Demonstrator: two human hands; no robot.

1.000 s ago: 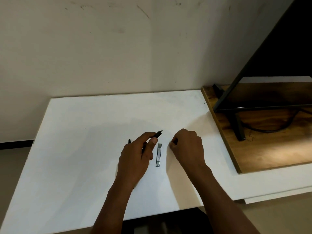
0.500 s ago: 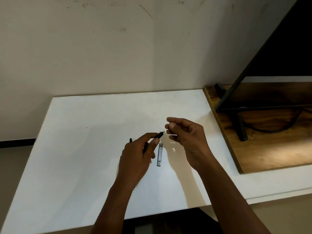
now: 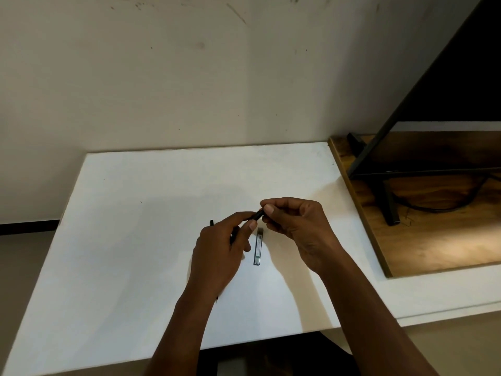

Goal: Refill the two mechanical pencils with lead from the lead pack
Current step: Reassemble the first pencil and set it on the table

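As R hand (image 3: 301,229) pinches pencil (image 3: 257,215), pack (image 3: 258,249) beside

A second ago the right hand (image 3: 301,229) lay curled on the white table (image 3: 135,213), just right of the lead pack (image 3: 258,249). Half a second ago it had lifted off the surface and drawn toward the table's far edge, its fingertips pinched together close to the raised end of the mechanical pencil (image 3: 257,215) that the left hand (image 3: 219,253) holds. Now it has closed the gap: its thumb and forefinger pinch that raised end, covering the pale tip that showed earlier.
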